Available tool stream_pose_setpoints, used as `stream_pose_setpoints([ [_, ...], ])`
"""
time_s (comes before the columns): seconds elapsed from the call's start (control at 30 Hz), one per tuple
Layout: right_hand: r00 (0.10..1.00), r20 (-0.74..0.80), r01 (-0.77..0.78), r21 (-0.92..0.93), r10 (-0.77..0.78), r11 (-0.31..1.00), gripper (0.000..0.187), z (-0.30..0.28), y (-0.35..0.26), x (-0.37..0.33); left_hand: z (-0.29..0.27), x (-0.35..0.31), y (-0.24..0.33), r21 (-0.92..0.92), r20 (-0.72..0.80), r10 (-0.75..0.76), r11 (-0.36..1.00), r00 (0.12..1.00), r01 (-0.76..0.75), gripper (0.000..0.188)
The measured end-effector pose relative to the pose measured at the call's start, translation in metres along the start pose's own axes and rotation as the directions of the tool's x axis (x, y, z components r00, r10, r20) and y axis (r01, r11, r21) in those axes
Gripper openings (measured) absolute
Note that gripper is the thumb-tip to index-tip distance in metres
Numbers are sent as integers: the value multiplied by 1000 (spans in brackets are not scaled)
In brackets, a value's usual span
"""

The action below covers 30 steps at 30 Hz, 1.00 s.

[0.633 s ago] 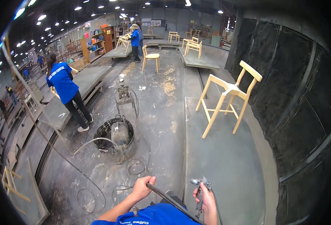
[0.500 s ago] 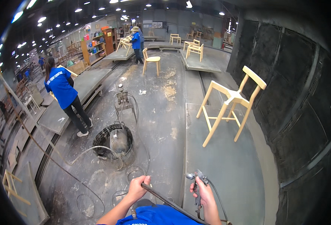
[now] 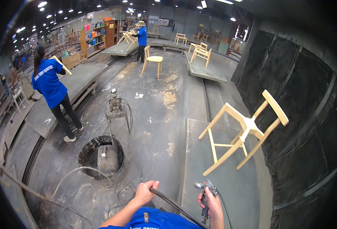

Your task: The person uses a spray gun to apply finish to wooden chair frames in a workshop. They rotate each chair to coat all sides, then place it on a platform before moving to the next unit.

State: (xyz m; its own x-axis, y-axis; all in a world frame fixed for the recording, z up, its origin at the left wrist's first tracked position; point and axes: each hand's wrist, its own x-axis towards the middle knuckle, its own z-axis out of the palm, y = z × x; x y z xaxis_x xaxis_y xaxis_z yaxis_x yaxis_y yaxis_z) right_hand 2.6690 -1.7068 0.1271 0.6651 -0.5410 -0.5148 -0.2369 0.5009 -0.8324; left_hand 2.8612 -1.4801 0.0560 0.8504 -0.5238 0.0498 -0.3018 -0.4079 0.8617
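My right hand (image 3: 213,204) is wrapped round the handle of a metal spray gun (image 3: 206,191), its cup-like head toward the left. A thin hose runs down from the gun. In my closed left hand (image 3: 145,194) I grip a thick dark hose (image 3: 178,207), which slants down to the right across my blue shirt. Ahead of the gun, apart from it, a pale wooden chair frame (image 3: 248,124) without a seat panel stands on a grey platform (image 3: 199,152). Its backrest is to the right.
A black tub (image 3: 120,168) with a rounded container inside stands on the floor, a pump (image 3: 115,103) behind it. Loose hoses (image 3: 99,171) loop left of me. A dark wall (image 3: 309,114) bounds the right. Two people in blue work at platforms; a chair (image 3: 152,60) stands farther off.
My view has shifted, so the chair frame appears larger and lower, and the tub farther left. Both hands keep their grip on the hose and the spray gun.
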Motion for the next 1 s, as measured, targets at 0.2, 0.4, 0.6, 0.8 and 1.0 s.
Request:
stream_pose_setpoints([
  [0.2,987,-161,-10,54,19,998,41,44,-54,85,-21,139,0,7,329,-47,999,943,47,51],
  [0.4,968,-226,113,18,-106,993,32,75,-101,138,-18,252,-6,35,435,52,997,899,-75,45],
  [0.6,892,-428,188,64,-143,980,41,70,-164,172,21,320,3,65,588,108,982,802,-179,38],
  [0.8,830,-462,369,37,-311,929,62,25,-212,207,60,372,0,92,766,103,960,635,-266,35],
  [1.0,823,-450,487,241,-348,839,68,-50,-196,233,107,456,-19,96,981,-25,923,191,-372,68],
])
